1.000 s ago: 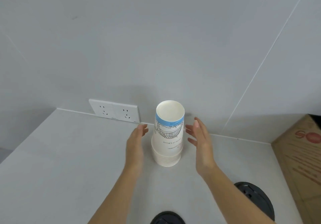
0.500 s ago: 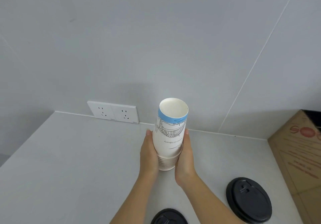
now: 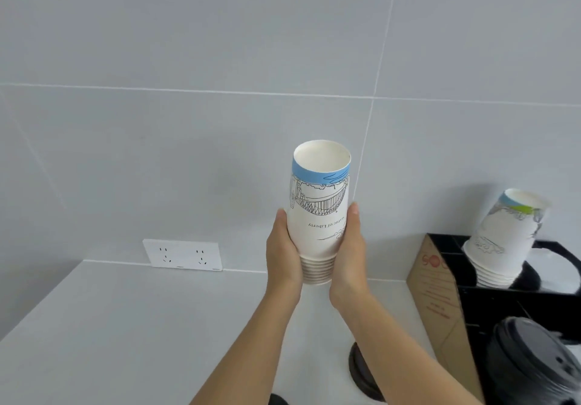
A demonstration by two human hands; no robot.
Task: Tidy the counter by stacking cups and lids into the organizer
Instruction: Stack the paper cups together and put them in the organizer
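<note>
Counter (image 3: 125, 326) below (grey): hands clasp cup stack (image 3: 319, 216).

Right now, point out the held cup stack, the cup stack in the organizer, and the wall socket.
held cup stack (image 3: 317, 216): head view, printed side wall of the outermost cup.
cup stack in the organizer (image 3: 500, 241): head view, side wall.
wall socket (image 3: 182, 254): head view, middle of the white faceplate.

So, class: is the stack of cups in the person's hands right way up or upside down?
Upside down. The stack of cups shows rolled rims bunched at the bottom, a recessed base on top, and inverted lettering.
</note>
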